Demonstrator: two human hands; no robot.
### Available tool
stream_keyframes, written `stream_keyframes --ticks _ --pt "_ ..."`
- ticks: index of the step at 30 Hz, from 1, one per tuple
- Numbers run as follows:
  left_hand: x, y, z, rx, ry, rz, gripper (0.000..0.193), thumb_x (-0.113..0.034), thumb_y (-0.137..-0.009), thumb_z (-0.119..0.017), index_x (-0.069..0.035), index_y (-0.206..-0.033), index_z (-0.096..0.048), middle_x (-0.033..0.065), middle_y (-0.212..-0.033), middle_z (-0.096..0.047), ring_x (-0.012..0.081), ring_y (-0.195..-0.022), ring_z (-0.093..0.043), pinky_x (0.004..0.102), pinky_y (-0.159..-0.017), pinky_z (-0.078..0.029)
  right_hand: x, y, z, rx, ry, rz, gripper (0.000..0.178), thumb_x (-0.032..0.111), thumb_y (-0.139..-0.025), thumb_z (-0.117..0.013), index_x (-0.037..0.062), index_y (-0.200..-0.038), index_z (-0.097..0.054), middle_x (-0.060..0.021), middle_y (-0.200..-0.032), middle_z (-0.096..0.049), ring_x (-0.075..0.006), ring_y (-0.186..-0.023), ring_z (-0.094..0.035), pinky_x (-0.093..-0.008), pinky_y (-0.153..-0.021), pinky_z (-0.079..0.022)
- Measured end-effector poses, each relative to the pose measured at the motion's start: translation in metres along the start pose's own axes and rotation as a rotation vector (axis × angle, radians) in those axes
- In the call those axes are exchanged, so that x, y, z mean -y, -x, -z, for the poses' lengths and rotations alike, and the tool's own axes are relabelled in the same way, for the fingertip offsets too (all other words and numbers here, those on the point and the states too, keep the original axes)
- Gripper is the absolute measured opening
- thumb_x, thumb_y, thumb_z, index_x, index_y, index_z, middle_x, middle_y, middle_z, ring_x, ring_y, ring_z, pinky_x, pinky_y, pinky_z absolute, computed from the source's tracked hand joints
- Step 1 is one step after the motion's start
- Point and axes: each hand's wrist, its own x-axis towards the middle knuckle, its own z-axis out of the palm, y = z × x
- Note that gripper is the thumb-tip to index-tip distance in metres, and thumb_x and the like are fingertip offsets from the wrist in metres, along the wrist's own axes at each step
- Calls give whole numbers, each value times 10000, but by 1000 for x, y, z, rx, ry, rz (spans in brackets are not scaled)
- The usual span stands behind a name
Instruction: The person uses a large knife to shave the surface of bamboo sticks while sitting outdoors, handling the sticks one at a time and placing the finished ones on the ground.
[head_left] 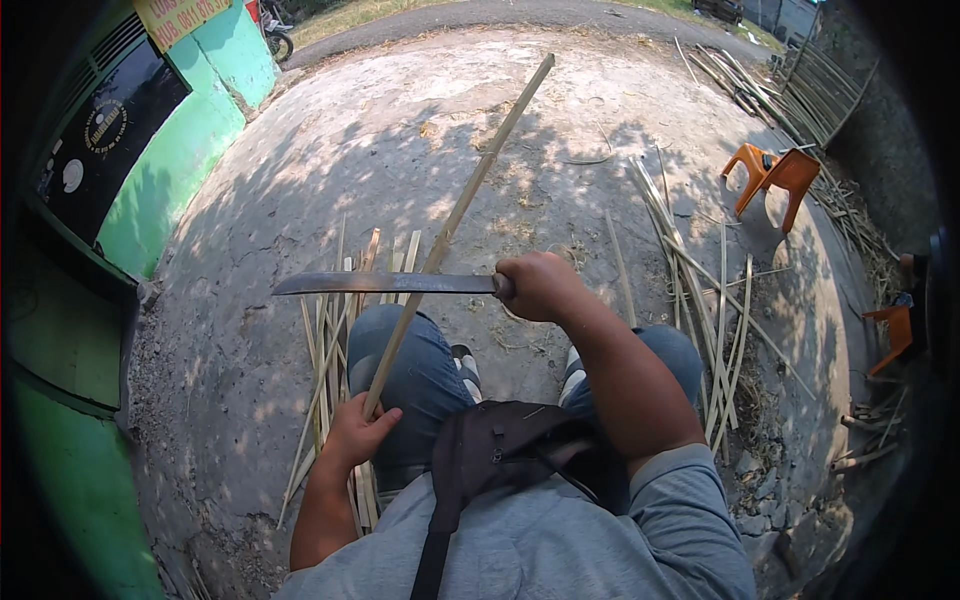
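The right grip (540, 283) was closed round the handle of a big knife (390, 283), its blade running level to the left, clear of the ground (510, 215). The left grip (358, 430) was closed on the near end of a long strip (465, 205), beside the left knee (400, 355). From there the strip slanted away to the right, its far end pointing toward the ground's far edge. The blade crossed in front of it; whether they touched, I cannot tell.

Beyond both hands, the middle of the ground lay mostly open toward the far edge. Room was tighter at the sides: loose strips (323, 335) lay just left of the left knee, and a second pile (705, 310) spread beyond the right knee (665, 360).

The ground was rough, pale and cracked, mottled with leaf shadow. A green wall (165, 205) bounded its left edge, and a road (430, 28) passed beyond the far one. Near the right edge stood an orange chair (792, 175), with poles (745, 88) heaped toward the far right corner and a dark wall (890, 135) behind.
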Motion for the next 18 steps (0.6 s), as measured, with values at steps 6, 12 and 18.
stream_keyframes --ticks 6,12,18 --pt "-1 0 0 5 2 -5 394 -332 -894 -853 -54 -819 -584 0 -668 -544 103 -633 -495 319 -571 -426 2 1 1 7 -2 -21 201 275 -946 -612 121 -885 -727 -156 -806 -720 -392 -804 -716 -521 -748 -576" --pt "-4 1 0 -3 18 16 393 -333 -895 -852 -60 -811 -583 -8 -666 -537 101 -631 -481 317 -568 -420 4 0 1 25 -7 -32 215 281 -960 -600 122 -890 -726 -156 -814 -723 -390 -813 -717 -520 -752 -575" --pt "2 0 -1 -8 27 1 392 -333 -892 -856 -61 -812 -585 -7 -674 -543 99 -638 -484 314 -572 -421 5 0 -1 29 -9 -25 228 278 -975 -581 118 -900 -726 -162 -821 -722 -397 -824 -715 -525 -755 -570"
